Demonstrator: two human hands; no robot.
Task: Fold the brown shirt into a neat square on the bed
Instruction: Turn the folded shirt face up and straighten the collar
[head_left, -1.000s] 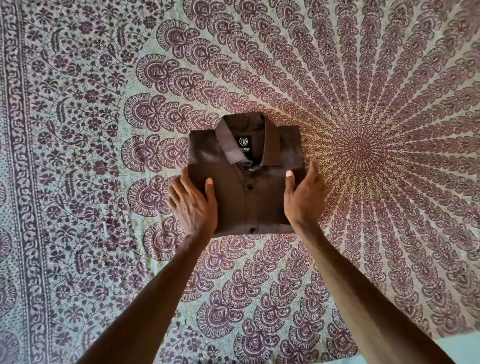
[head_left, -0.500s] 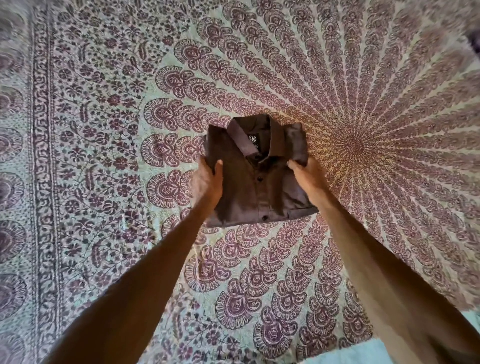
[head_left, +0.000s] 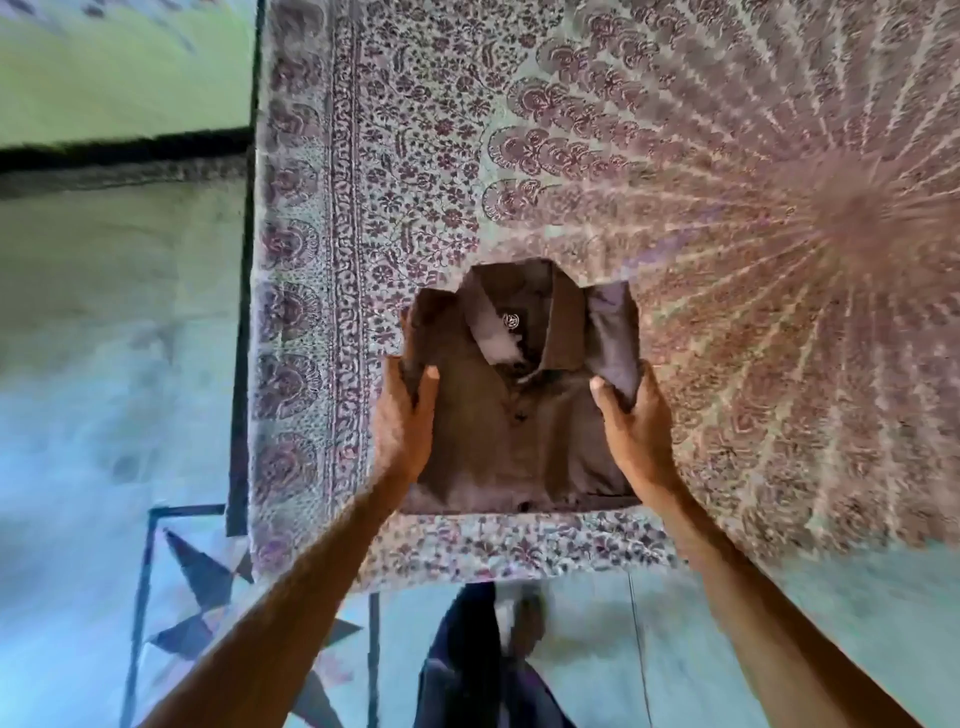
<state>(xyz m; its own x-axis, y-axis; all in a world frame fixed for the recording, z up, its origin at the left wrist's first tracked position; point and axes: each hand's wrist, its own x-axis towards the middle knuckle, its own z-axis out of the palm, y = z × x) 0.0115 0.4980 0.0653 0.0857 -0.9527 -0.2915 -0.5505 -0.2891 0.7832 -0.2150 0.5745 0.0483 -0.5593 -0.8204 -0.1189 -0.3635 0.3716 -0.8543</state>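
Fingers of the left hand and right hand clamp opposite side edges of the folded brown shirt, held at the bed corner, where an uneven squeeze could buckle the layers and spoil the square.

The folded shirt sits near the bed's front edge, close to its front-left corner. The left hand flanks its left side, the right hand its right.
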